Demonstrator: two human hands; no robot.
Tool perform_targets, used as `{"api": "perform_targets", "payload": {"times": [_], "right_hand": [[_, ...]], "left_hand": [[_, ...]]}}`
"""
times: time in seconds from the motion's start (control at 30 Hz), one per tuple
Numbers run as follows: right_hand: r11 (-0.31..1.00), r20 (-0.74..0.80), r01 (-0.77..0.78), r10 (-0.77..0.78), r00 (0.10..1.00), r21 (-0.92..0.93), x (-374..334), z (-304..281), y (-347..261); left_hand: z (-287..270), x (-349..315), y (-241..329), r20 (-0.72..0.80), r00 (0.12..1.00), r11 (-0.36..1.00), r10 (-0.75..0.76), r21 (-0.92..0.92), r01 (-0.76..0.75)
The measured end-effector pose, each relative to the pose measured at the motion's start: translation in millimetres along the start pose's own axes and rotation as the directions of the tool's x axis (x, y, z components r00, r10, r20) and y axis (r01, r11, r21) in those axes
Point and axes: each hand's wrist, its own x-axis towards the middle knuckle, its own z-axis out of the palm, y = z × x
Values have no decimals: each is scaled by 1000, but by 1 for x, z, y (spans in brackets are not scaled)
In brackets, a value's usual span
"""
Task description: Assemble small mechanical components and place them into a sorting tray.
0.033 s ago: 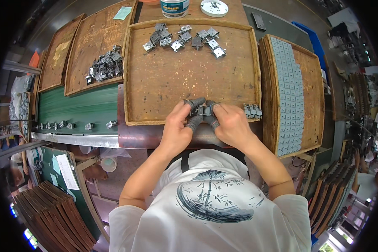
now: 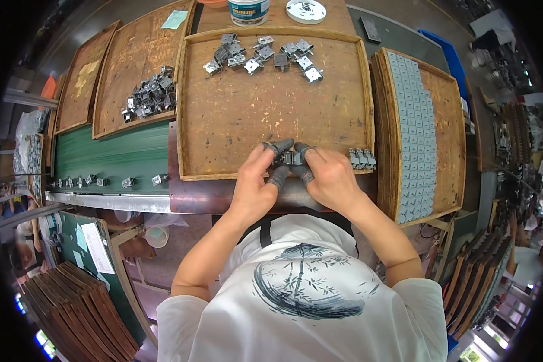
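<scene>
Over the near edge of a wooden tray (image 2: 271, 114), both hands grip one small box-shaped metal part (image 2: 292, 158) between them. My left hand (image 2: 256, 181) closes on its left side, thumb below and fingers above. On its right side, my right hand (image 2: 330, 178) pinches it the same way. Grey coverings wrap the gripping fingers and thumbs and hide much of the part. Just right of my right hand, a short row of similar metal parts (image 2: 362, 159) stands in the tray's near right corner. More metal parts (image 2: 264, 53) lie loosely along its far side.
Left, a second tray (image 2: 127, 66) holds a heap of metal parts (image 2: 152, 93). Several parts (image 2: 128, 181) sit along a green belt (image 2: 111, 154). On the right, stacked trays (image 2: 449, 139) carry rows of bluish parts (image 2: 413, 133). A tub (image 2: 248, 11) and round white dish (image 2: 306, 11) stand behind.
</scene>
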Motion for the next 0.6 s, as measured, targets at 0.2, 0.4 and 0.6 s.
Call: {"api": "perform_targets", "payload": {"times": [0.2,0.4,0.6], "right_hand": [[991,-21,-99,101,995,90,-9,0,-12],[795,196,-377,322,926,475,-9,-24,5],[862,232,-242,150,961,445,-21,-35,8]], "left_hand": [[20,3,5,-92,933,829,349,495,-261],[20,8,2,80,908,901,412,111,-419],[29,5,16,159,918,921,364,86,-380]]}}
